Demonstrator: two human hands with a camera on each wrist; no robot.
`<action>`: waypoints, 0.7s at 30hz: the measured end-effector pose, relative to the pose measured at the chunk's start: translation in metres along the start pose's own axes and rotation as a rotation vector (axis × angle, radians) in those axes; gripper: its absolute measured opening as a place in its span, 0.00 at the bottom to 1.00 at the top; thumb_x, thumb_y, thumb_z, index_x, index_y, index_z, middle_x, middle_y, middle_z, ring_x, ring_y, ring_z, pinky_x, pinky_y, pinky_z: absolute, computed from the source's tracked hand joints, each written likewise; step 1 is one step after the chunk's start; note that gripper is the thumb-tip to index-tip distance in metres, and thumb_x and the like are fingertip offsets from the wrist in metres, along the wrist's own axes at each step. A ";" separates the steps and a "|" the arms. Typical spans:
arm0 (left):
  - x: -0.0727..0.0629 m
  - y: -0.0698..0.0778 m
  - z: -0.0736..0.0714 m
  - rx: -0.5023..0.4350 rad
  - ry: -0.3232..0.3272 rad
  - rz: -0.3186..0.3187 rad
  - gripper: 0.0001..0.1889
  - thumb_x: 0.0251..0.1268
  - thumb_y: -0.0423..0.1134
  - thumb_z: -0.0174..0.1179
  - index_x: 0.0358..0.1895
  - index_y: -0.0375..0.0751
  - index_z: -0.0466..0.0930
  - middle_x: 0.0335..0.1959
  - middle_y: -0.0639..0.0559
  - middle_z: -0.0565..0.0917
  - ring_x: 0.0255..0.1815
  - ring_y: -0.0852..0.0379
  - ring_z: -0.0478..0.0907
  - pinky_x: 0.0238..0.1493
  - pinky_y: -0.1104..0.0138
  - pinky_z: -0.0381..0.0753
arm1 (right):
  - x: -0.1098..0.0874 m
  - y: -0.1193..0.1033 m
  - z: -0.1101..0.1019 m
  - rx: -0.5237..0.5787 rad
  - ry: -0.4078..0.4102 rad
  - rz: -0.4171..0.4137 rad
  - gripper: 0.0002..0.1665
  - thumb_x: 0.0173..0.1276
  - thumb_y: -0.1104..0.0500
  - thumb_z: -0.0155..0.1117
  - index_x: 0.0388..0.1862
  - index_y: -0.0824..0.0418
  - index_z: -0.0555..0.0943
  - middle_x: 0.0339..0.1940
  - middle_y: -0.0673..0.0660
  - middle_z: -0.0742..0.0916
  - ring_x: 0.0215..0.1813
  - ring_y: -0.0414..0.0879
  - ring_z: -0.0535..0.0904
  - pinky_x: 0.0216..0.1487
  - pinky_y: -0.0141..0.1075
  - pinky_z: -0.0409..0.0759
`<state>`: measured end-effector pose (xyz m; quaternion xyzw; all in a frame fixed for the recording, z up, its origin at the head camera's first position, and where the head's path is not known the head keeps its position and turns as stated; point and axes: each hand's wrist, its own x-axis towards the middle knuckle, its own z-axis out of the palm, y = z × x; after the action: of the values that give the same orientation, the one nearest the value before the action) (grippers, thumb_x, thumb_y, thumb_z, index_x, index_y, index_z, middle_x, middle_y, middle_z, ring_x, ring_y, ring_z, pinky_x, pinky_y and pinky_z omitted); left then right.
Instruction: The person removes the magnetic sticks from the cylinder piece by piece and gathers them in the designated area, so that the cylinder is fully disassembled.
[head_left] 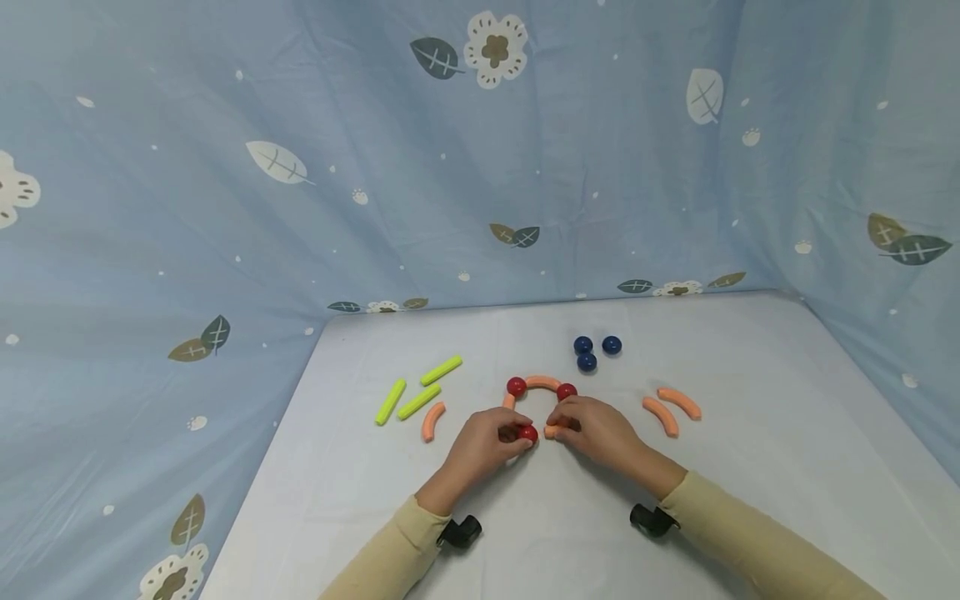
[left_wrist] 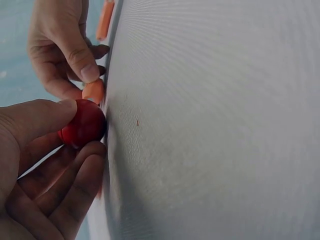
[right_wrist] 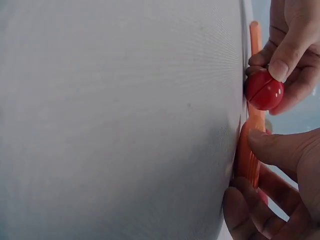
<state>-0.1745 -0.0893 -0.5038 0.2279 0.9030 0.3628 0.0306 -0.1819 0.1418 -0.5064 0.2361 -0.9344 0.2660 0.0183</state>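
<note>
My left hand (head_left: 480, 443) pinches a shiny red ball (head_left: 528, 435) between thumb and fingers, low over the white table. Just right of it, my right hand (head_left: 600, 431) grips a curved orange stick (right_wrist: 246, 157), its end pointing toward the ball. In the left wrist view that orange end (left_wrist: 93, 91) appears close by the red ball (left_wrist: 86, 124); whether they touch I cannot tell. Beyond the hands, another curved orange piece (head_left: 543, 382) lies between a red ball (head_left: 517, 386) on the left and a second red ball (head_left: 567, 390). A further orange piece (head_left: 509, 402) is partly hidden behind my left hand.
Three yellow-green sticks (head_left: 419, 402) and one curved orange piece (head_left: 432, 422) lie to the left. Three dark blue balls (head_left: 587, 362) sit at the back. Two curved orange pieces (head_left: 661, 416) rest on the right. A blue patterned cloth (head_left: 420, 183) rises behind the white table (head_left: 570, 533).
</note>
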 end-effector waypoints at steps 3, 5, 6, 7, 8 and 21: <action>0.000 -0.001 0.000 -0.010 0.002 -0.006 0.14 0.63 0.40 0.73 0.51 0.45 0.89 0.40 0.58 0.87 0.37 0.68 0.81 0.40 0.73 0.82 | 0.001 0.001 0.000 -0.006 -0.014 0.003 0.09 0.62 0.55 0.78 0.41 0.47 0.87 0.34 0.39 0.84 0.37 0.36 0.76 0.39 0.35 0.79; -0.001 -0.001 0.001 -0.016 0.005 -0.010 0.15 0.63 0.41 0.73 0.51 0.44 0.89 0.40 0.58 0.87 0.36 0.68 0.81 0.39 0.73 0.82 | 0.001 0.000 -0.001 0.000 -0.020 0.008 0.11 0.61 0.54 0.79 0.41 0.48 0.87 0.35 0.40 0.84 0.38 0.36 0.76 0.40 0.35 0.80; -0.001 -0.001 0.001 -0.018 0.006 -0.013 0.15 0.63 0.41 0.73 0.51 0.44 0.89 0.40 0.59 0.87 0.36 0.68 0.81 0.39 0.73 0.82 | 0.001 -0.001 -0.001 0.001 -0.021 0.012 0.11 0.61 0.52 0.79 0.41 0.48 0.87 0.35 0.40 0.84 0.38 0.37 0.76 0.40 0.35 0.80; -0.001 0.000 0.001 -0.019 0.008 -0.017 0.15 0.63 0.41 0.73 0.51 0.44 0.89 0.39 0.59 0.87 0.36 0.68 0.81 0.39 0.73 0.82 | 0.001 -0.002 -0.001 0.002 -0.021 0.016 0.12 0.60 0.51 0.79 0.41 0.48 0.87 0.35 0.41 0.84 0.38 0.37 0.77 0.40 0.36 0.80; -0.001 0.000 0.002 -0.020 0.010 -0.021 0.15 0.62 0.41 0.73 0.51 0.44 0.89 0.39 0.59 0.87 0.36 0.68 0.81 0.39 0.73 0.82 | 0.001 -0.002 -0.001 0.001 -0.021 0.020 0.13 0.59 0.50 0.80 0.41 0.48 0.87 0.35 0.41 0.83 0.38 0.37 0.76 0.41 0.36 0.80; -0.003 0.005 0.006 -0.041 0.017 -0.050 0.15 0.62 0.40 0.74 0.52 0.43 0.89 0.38 0.59 0.88 0.35 0.69 0.81 0.39 0.73 0.82 | 0.009 0.002 0.004 -0.082 0.039 -0.009 0.09 0.60 0.54 0.79 0.37 0.49 0.86 0.50 0.50 0.85 0.47 0.43 0.80 0.43 0.37 0.82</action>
<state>-0.1684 -0.0844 -0.5053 0.2013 0.9010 0.3824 0.0368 -0.1906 0.1378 -0.5094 0.2341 -0.9430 0.2318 0.0473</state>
